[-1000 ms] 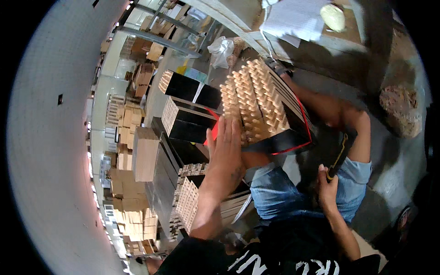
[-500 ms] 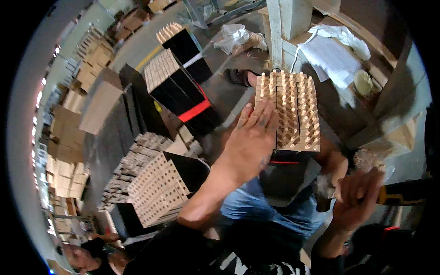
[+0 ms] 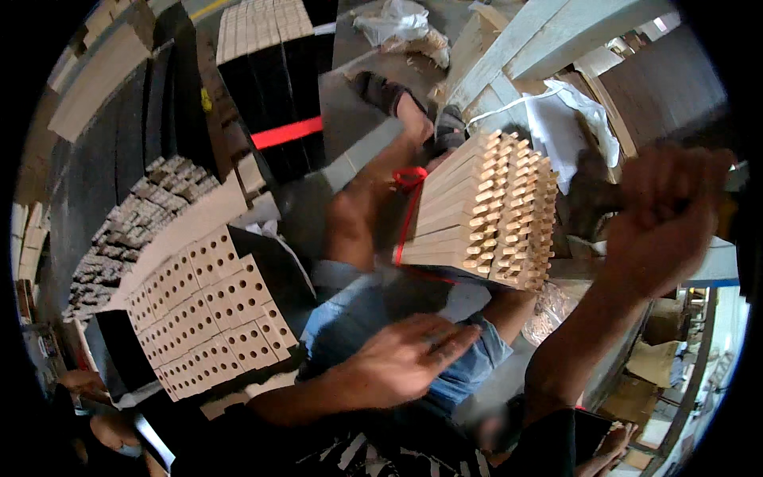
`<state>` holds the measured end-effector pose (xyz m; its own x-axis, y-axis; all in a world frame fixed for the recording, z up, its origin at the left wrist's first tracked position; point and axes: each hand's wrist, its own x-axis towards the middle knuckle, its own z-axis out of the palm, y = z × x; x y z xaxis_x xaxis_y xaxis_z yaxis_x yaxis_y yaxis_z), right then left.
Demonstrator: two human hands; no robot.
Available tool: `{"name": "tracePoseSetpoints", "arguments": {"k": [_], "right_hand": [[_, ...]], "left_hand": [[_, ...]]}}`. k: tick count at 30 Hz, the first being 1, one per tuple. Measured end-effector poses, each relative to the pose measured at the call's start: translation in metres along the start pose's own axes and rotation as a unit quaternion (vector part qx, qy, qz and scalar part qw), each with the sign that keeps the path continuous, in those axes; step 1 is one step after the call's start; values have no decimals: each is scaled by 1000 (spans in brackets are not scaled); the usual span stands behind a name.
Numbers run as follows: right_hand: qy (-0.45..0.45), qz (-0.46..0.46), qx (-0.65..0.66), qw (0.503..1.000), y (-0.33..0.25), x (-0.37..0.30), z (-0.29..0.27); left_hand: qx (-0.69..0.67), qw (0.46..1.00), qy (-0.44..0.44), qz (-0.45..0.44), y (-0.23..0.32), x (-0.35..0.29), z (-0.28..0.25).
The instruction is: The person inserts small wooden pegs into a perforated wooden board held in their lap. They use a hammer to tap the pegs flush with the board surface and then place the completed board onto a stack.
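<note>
A bundle of pale wooden pieces [image 3: 441, 215], bound with a red strap [image 3: 407, 226], lies tilted between my legs. Rows of wooden dowels [image 3: 509, 215] stick out of its end face, which points to the right. Raised at the right, my right hand [image 3: 668, 191] is closed round a hammer [image 3: 590, 197]; hand and tool are smeared by motion, and the hammer's dark head lies to the left of the fist, beside the dowels. My left hand [image 3: 409, 354] is off the bundle, over my thigh, its fingers stretched out and nothing seen in them.
On my left stands a block of drilled wooden pieces [image 3: 211, 310], with stacked wooden strips [image 3: 139, 230] behind it. Farther off is another bundle [image 3: 270, 87] with a red band. A plastic bag [image 3: 401, 28] lies on the floor. Another person's hand [image 3: 612, 449] shows at lower right.
My left hand has left the bundle's top and come back toward me. The bundle has tipped over, its dowels now pointing right. My right hand has risen with the hammer; the view has shifted.
</note>
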<state>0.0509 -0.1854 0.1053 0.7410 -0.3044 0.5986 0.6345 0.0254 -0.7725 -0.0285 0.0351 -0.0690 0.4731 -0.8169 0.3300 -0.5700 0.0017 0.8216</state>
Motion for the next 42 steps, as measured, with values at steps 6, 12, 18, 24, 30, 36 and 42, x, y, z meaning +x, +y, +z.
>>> {"name": "tracePoseSetpoints", "arguments": {"k": [6, 12, 18, 24, 30, 36, 42], "right_hand": [[250, 132, -120, 952, 91, -34, 7], [254, 98, -146, 951, 67, -20, 12], [79, -60, -306, 947, 77, -18, -24], [207, 143, -67, 966, 95, -29, 5], [174, 82, -103, 976, 50, -7, 7], [261, 143, -118, 947, 99, -25, 14], [214, 156, -82, 961, 94, -25, -1]], "left_hand": [[74, 996, 2, -56, -45, -20, 16], [47, 991, -22, -125, -75, -36, 7], [-40, 981, -42, -184, -87, -38, 12], [-68, 982, -19, -178, -135, -42, 39], [-175, 959, 102, -199, -180, -35, 82], [-279, 900, 195, -271, -209, -33, 122], [-326, 904, 157, -230, -210, -33, 121]]}}
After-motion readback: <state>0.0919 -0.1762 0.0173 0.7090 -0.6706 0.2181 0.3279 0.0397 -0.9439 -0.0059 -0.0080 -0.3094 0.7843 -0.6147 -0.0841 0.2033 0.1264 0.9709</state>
